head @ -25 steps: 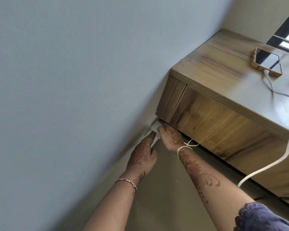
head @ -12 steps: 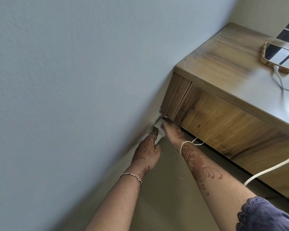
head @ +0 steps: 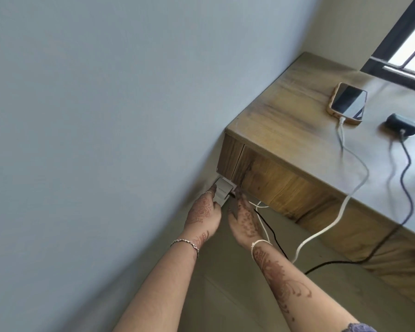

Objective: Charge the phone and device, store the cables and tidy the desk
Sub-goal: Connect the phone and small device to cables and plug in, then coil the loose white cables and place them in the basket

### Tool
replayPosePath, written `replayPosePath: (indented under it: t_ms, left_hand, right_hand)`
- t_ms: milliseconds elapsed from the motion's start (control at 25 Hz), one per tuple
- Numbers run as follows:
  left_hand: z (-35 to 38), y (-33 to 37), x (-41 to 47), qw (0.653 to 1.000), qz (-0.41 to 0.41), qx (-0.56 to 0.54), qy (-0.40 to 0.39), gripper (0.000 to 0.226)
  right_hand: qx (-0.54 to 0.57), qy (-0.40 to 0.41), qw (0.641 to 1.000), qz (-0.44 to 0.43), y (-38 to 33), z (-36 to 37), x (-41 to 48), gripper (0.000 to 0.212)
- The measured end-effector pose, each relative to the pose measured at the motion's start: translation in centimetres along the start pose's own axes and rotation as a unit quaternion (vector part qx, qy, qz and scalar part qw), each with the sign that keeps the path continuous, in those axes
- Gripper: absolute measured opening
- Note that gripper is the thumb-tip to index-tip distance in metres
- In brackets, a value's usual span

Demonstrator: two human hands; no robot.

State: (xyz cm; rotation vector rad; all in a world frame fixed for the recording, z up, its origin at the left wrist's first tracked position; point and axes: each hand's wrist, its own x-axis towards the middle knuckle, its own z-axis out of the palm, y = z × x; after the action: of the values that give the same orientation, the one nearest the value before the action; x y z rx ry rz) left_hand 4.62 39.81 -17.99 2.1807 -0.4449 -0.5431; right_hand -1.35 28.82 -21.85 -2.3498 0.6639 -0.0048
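**A:** Where are the hands?

**B:** Both are low at the wall, under the corner of the desk, close together but not touching. The left hand curls against the left edge of the white power block and holds it. The right hand has its fingertips at the block's right face, where the white cable and black cable run in. Whether they pinch a plug is too small to tell

**A:** How should the plugging go?

**B:** I'd brace the block with the left hand and push straight in along the socket's line, without wiggling. I'd also leave slack so neither lead tugs at the desk top

**A:** And the phone?

**B:** The phone lies flat, screen up, on the desk near the window. Its long axis runs from the window toward the desk's front edge, with the port end nearest us and the white cable in it. The dark device sits just beside it, with the black cable in its near side
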Motion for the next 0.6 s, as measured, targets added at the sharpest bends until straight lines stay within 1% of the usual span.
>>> replayPosePath:
  t_ms: [120,240,320,440,600]
  left_hand:
    - [-1.8,2.1,-1.4,1.000,-0.020,0.017,-0.012,0.051]
    - [-3.6,5.3,-3.3,1.000,-0.009,0.013,-0.018,0.044]
    - [-5.0,8.1,-4.1,1.000,0.023,0.016,-0.013,0.042]
    - [-7.0,11.8,-4.9,0.997,0.070,0.031,-0.001,0.043]
    - [-8.1,15.3,-4.9,0.994,0.107,0.031,-0.004,0.041]
  right_hand:
    - [-0.055,0.004,0.998,-0.044,-2.3,-2.4,-3.4,0.062]
    - [-0.100,0.042,0.991,-0.080,-4.4,-5.4,-5.7,0.062]
    - [-0.106,0.081,0.988,-0.079,-5.9,-8.0,-6.1,0.061]
    - [-0.092,0.155,0.982,-0.054,-8.4,-12.0,-6.0,0.057]
    - [-0.086,0.207,0.974,-0.037,-9.8,-16.0,-5.9,0.056]
